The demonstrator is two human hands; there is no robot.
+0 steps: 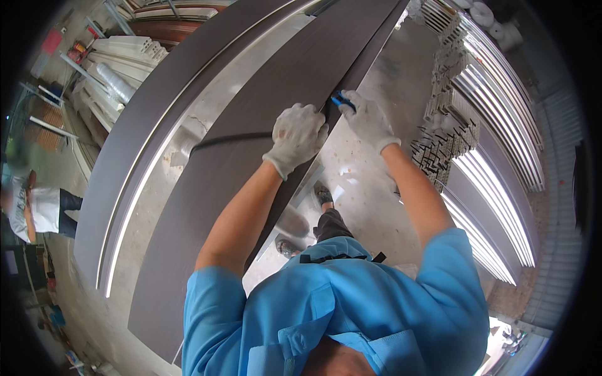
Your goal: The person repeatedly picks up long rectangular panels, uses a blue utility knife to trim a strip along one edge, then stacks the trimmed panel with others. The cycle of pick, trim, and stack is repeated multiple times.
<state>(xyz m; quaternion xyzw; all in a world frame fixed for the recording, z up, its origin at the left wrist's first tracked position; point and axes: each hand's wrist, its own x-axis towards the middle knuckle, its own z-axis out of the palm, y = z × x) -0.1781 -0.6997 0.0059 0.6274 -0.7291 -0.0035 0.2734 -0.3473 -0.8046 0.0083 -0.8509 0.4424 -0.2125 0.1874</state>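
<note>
A long dark brown panel (194, 225) lies diagonally before me. Across its face runs a thin black flexible strip (235, 137), one end hanging near the panel's left edge. My left hand (298, 136), in a white knit glove, is closed on this strip at the panel's right edge. Just beyond it, my right hand (370, 122), gloved the same way, is closed around a small blue tool (342, 99) at the edge. Its kind is mostly hidden by my fingers. A dark bit of the strip shows between the hands; its exact seat along the edge cannot be made out.
A second dark panel (139, 119) lies parallel on the left. Stacked long profiles (476, 113) with light edges stand at right, with thin black pieces (436, 153) sticking out. Wrapped white profiles (119, 59) lie far left. Another person (44, 210) stands at the left rim.
</note>
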